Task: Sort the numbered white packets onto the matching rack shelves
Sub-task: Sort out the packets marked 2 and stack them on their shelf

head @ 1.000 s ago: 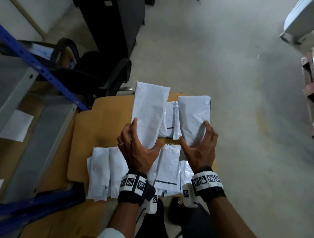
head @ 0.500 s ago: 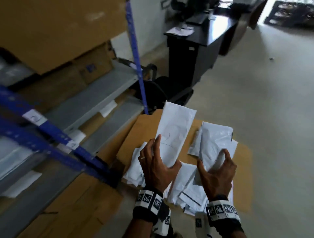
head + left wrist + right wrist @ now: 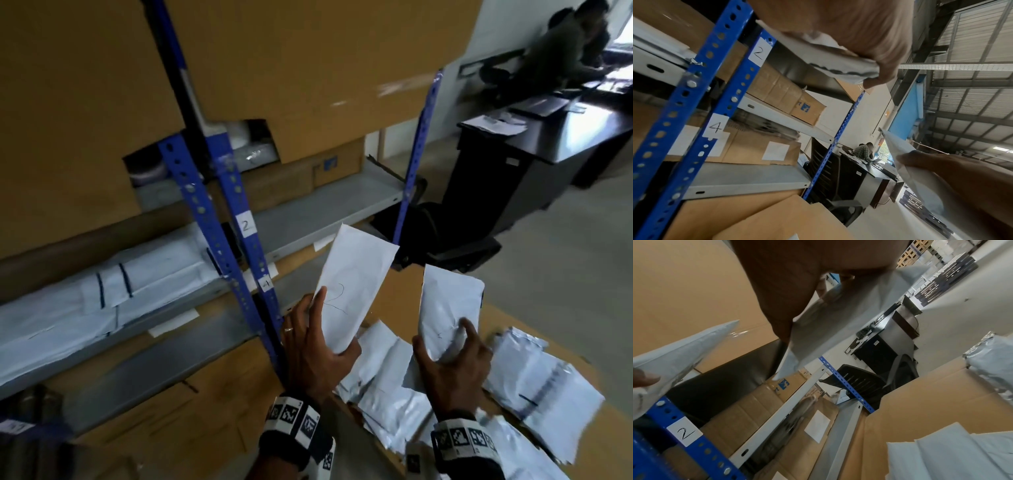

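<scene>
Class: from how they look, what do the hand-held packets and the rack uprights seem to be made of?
Packet in the left hand: probably thin plastic film, white with a faint sheen; it creases softly and carries a pen-written 2. Packet in the right hand: likely the same. Rack upright: seemingly steel, painted blue, with punched holes.

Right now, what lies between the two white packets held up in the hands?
Nothing held: in the head view, the gap between the left hand's white packet and the right hand's white packet shows only the brown cardboard sheet below.

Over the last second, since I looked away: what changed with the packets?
Both hands lifted their packets off the pile and turned toward the rack. The left hand grips the packet marked 2; the right hand grips its packet. Same grips; the pile stays on the cardboard.
</scene>
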A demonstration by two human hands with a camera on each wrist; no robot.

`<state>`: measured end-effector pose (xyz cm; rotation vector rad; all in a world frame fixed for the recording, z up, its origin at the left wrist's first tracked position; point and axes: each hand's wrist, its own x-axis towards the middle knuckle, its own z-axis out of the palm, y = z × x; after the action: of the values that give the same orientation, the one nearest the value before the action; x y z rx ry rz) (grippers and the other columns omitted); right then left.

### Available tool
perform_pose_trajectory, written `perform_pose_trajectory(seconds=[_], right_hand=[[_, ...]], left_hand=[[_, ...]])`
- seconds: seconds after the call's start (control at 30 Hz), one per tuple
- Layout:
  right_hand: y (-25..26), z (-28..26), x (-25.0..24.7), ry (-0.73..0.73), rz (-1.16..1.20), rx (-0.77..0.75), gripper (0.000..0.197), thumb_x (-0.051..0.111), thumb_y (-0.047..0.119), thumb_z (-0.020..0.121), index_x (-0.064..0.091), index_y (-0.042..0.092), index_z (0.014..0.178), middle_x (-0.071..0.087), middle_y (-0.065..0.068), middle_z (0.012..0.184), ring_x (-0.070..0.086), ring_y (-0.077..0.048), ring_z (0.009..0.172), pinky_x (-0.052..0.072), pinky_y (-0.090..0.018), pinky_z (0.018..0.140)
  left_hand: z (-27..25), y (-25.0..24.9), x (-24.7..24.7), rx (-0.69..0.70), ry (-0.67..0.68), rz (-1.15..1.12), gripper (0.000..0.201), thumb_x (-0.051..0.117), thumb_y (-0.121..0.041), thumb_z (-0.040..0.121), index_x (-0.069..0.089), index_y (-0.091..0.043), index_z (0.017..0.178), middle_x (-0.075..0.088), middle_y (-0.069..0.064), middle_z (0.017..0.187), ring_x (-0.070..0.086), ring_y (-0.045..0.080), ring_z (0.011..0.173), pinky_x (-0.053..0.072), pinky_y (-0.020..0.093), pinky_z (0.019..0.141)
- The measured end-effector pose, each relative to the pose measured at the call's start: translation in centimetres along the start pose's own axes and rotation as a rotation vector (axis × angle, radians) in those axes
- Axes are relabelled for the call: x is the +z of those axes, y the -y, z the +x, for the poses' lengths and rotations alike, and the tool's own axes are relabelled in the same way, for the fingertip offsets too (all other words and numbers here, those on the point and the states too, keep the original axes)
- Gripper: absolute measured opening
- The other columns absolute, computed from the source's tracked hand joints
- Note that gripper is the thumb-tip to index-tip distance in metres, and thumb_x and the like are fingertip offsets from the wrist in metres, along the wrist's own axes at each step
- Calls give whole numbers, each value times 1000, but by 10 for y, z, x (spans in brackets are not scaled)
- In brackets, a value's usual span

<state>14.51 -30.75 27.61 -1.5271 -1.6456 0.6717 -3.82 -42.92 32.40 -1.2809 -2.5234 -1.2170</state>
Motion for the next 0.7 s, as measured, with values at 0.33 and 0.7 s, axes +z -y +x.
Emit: perform_pose_trajectory(seconds=[0.33,0.7], right_hand=[[55,2,84,-36,16,36,88,89,37,74,42,18,146,46,-16,140,36,-29,132,40,-51,108],[81,34,130,8,-5,80,87,88,37,75,40,23,146,40,-13,142,40,-30,132,43,-51,107]], left_hand=[[76,79,-17,55,33,-23,104,71,-64,65,23,-37,154,37,-2,147,40,27,131,44,57,102],[164,105,1,59,124,-7,104,67,-56,62,23,-35,153,31,-3,149,32,28,134,34,58,108]])
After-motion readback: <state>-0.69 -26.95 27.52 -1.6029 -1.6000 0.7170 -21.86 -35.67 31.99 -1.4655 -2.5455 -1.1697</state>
